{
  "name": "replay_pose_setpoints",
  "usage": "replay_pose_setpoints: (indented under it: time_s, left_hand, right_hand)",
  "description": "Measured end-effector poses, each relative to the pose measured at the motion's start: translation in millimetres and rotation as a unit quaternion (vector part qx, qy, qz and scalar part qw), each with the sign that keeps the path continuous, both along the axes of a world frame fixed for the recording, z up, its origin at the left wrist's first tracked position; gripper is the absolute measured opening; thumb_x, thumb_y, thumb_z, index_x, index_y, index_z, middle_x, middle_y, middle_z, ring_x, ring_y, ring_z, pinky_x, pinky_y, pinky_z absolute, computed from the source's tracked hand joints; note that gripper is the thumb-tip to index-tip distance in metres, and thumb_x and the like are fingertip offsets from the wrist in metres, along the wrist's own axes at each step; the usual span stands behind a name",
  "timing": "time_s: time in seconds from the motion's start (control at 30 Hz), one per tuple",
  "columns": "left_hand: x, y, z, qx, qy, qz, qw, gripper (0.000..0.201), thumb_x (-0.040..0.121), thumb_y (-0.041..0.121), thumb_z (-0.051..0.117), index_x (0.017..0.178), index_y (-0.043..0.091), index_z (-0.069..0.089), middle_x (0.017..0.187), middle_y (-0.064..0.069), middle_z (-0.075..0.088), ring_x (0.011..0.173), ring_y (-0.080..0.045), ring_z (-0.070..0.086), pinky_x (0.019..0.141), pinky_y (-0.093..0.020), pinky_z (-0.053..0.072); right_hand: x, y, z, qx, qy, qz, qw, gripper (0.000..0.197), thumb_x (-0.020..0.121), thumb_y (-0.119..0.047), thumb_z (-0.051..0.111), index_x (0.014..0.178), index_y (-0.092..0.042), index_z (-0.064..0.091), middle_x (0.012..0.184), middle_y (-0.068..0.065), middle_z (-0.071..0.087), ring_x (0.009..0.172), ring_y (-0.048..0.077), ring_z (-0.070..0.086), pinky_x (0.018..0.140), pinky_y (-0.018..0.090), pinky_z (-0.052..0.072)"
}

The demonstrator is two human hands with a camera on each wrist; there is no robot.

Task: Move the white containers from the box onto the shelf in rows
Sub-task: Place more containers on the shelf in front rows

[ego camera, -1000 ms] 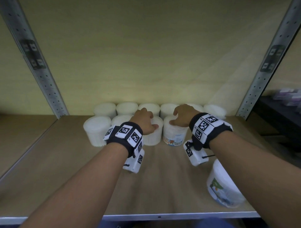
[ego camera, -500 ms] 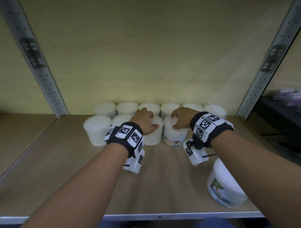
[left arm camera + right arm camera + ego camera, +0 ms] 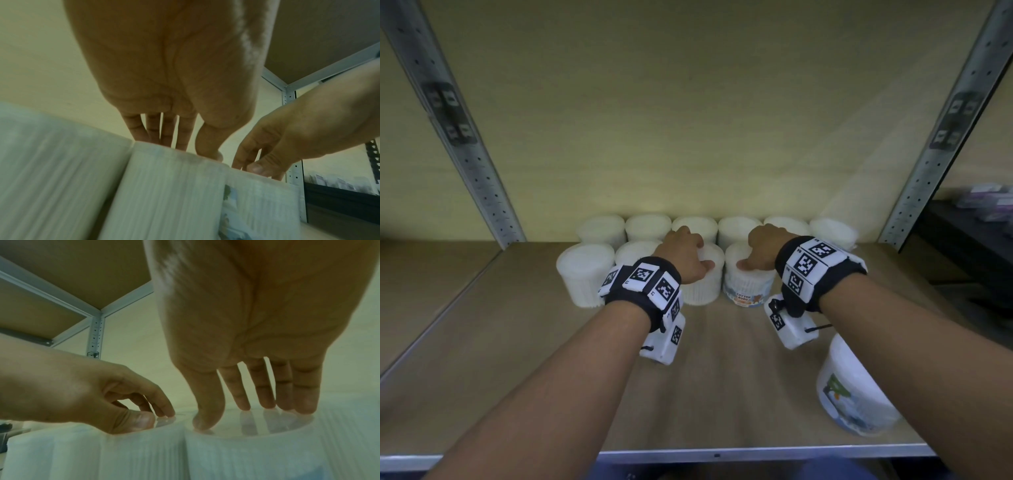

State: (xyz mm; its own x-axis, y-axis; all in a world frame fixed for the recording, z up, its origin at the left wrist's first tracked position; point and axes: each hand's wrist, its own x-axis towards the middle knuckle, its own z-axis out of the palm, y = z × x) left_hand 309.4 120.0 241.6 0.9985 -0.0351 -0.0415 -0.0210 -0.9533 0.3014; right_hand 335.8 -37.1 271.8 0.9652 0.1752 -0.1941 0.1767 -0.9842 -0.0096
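Note:
Two rows of white ribbed containers stand at the back of the wooden shelf [image 3: 517, 359]; the back row [image 3: 647, 226] holds several. My left hand [image 3: 688, 257] rests on the lid of a plain front-row container [image 3: 703, 289], with straight fingers [image 3: 160, 138] touching the top and the thumb at its near rim. My right hand [image 3: 760, 255] presses its fingertips [image 3: 277, 404] on the lid of the neighbouring container [image 3: 748, 289], which carries a cotton-buds label. Both containers stand upright and touch side by side.
Another labelled white container [image 3: 849, 394] lies tilted near the shelf's front right edge, under my right forearm. Perforated metal uprights [image 3: 465, 144] [image 3: 945, 137] frame the bay. Bare board spreads in front of the rows. A dark unit stands at the far right.
My right hand has slid a little toward me across the labelled container's lid. The left hand and the containers have hardly moved.

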Motion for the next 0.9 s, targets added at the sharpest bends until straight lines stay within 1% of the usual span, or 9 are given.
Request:
replay_pose_setpoints:
  time_s: [0.17, 0.23, 0.3, 0.37, 0.67, 0.8, 0.9]
  left_hand:
    - [0.4, 0.0, 0.5, 0.002, 0.001, -0.001, 1.000, 0.056, 0.090, 0.041, 0.057, 0.137, 0.015, 0.045, 0.139, -0.010, 0.038, 0.130, -0.027, 0.036, 0.109, -0.040, 0.035]
    - [0.3, 0.1, 0.5, 0.004, -0.001, -0.001, 1.000, 0.056, 0.090, 0.042, 0.057, 0.137, 0.015, 0.045, 0.139, -0.010, 0.039, 0.130, -0.027, 0.037, 0.108, -0.040, 0.036]
    - [0.1, 0.2, 0.6, 0.004, -0.001, -0.001, 1.000, 0.056, 0.090, 0.042, 0.057, 0.137, 0.015, 0.045, 0.139, -0.010, 0.039, 0.131, -0.027, 0.036, 0.109, -0.040, 0.035]
    - [-0.2, 0.0, 0.8, 0.005, -0.001, -0.001, 1.000, 0.056, 0.090, 0.042, 0.057, 0.138, 0.015, 0.044, 0.140, -0.009, 0.038, 0.131, -0.027, 0.036, 0.109, -0.040, 0.035]
    - [-1.8, 0.5, 1.6, 0.007, 0.002, -0.005, 1.000, 0.056, 0.090, 0.042, 0.057, 0.138, 0.016, 0.044, 0.140, -0.009, 0.038, 0.132, -0.027, 0.035, 0.110, -0.040, 0.034]
    - [-1.6, 1.6, 3.8, 0.010, 0.013, -0.012, 1.000, 0.056, 0.091, 0.042, 0.056, 0.139, 0.016, 0.043, 0.142, -0.009, 0.037, 0.133, -0.027, 0.035, 0.110, -0.038, 0.034]
    - [-1.8, 2.8, 6.7, 0.002, 0.025, -0.021, 0.999, 0.054, 0.091, 0.038, 0.057, 0.139, 0.017, 0.043, 0.145, -0.007, 0.036, 0.133, -0.026, 0.036, 0.110, -0.036, 0.034]
  right_hand:
    - [-1.0, -3.6, 5.0, 0.007, 0.022, 0.024, 0.999, 0.061, 0.091, -0.036, 0.060, 0.141, -0.005, 0.043, 0.142, 0.011, 0.048, 0.128, 0.026, 0.050, 0.106, 0.033, 0.042]
    - [-2.0, -5.7, 6.9, 0.013, 0.031, 0.034, 0.999, 0.064, 0.091, -0.031, 0.061, 0.146, -0.010, 0.037, 0.148, 0.008, 0.041, 0.134, 0.024, 0.043, 0.108, 0.031, 0.037]
    - [-1.6, -7.7, 7.7, 0.020, 0.036, 0.045, 0.998, 0.064, 0.090, -0.027, 0.063, 0.147, -0.013, 0.036, 0.150, 0.006, 0.037, 0.136, 0.023, 0.041, 0.108, 0.030, 0.035]
    - [-0.3, -8.1, 7.0, 0.021, 0.039, 0.053, 0.998, 0.064, 0.089, -0.024, 0.064, 0.146, -0.014, 0.037, 0.150, 0.005, 0.038, 0.135, 0.023, 0.041, 0.108, 0.030, 0.036]
    - [3.4, -7.9, 6.2, 0.019, 0.029, 0.065, 0.997, 0.064, 0.088, -0.024, 0.066, 0.145, -0.013, 0.040, 0.147, 0.006, 0.043, 0.133, 0.023, 0.044, 0.107, 0.029, 0.038]
    - [3.7, -8.2, 3.9, 0.017, 0.024, 0.068, 0.997, 0.065, 0.088, -0.026, 0.065, 0.146, -0.013, 0.038, 0.148, 0.006, 0.043, 0.134, 0.023, 0.043, 0.107, 0.029, 0.037]
    - [3.4, -8.4, 5.3, 0.012, 0.026, 0.070, 0.997, 0.065, 0.089, -0.026, 0.064, 0.146, -0.011, 0.038, 0.148, 0.007, 0.042, 0.135, 0.023, 0.043, 0.107, 0.029, 0.037]
